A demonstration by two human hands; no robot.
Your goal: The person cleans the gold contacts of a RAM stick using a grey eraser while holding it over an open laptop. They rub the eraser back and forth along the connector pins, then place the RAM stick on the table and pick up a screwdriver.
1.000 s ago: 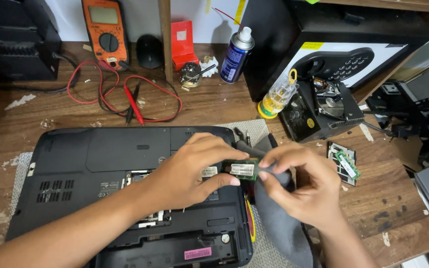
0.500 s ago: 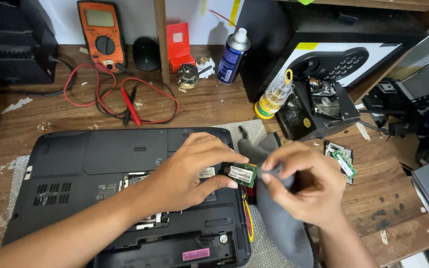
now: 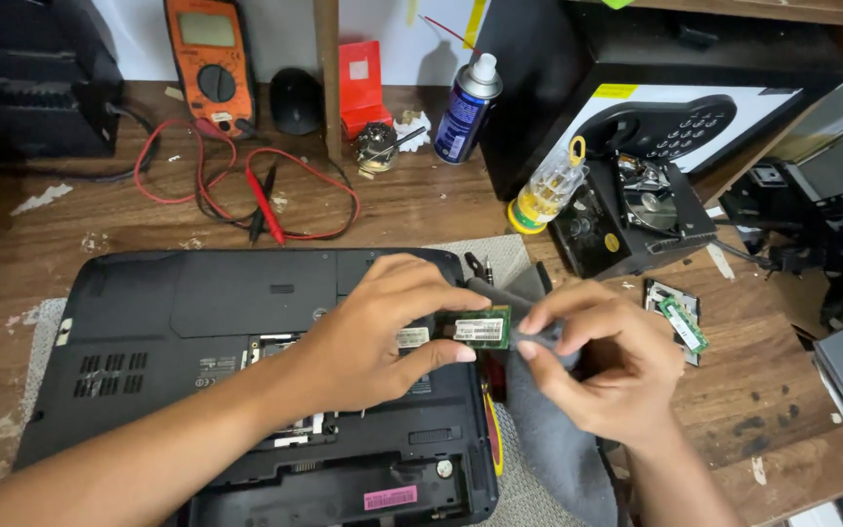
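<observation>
A black laptop (image 3: 207,312) lies upside down on the wooden bench with its bottom cover off. Over its right edge my left hand (image 3: 382,332) pinches a small green memory module (image 3: 480,329) between thumb and fingers. My right hand (image 3: 607,361) holds a grey cloth (image 3: 558,439) and presses a fold of it against the module's right end. The cloth hangs down past the laptop's right side.
An orange multimeter (image 3: 207,59) with red and black leads (image 3: 265,195) stands at the back. A blue spray can (image 3: 465,107), a small yellow-capped bottle (image 3: 543,190), a black box (image 3: 636,78) and an opened drive (image 3: 636,215) stand at right. Another memory module (image 3: 683,322) lies at right.
Both hands with the module and cloth have stayed together over the laptop's right edge; my right fingers have shifted slightly along the module with the cloth.
</observation>
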